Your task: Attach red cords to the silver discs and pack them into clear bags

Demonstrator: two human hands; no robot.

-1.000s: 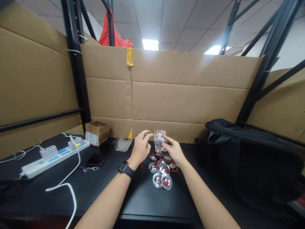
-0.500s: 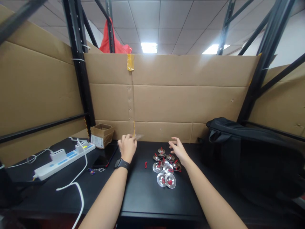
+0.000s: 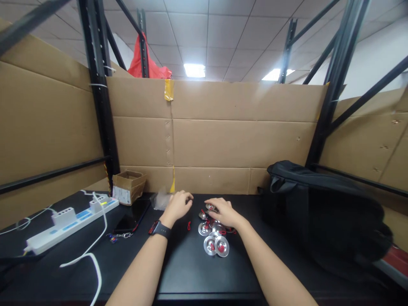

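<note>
The right hand (image 3: 223, 211) is working over metal discs (image 3: 222, 246) on the desk (image 3: 197, 272), at their one o'clock, grip narrow, hold unclear, left hand (image 3: 177, 206) hovering half-open at ten, lifting seemingly needing a light pinch

Can't see some of the metal discs (image 3: 209, 246) fully, partly covered by the right hand (image 3: 223, 211). Can't read the label (image 3: 121, 195), too small. Can't follow the white cable (image 3: 98, 272) past the bottom edge.
</note>
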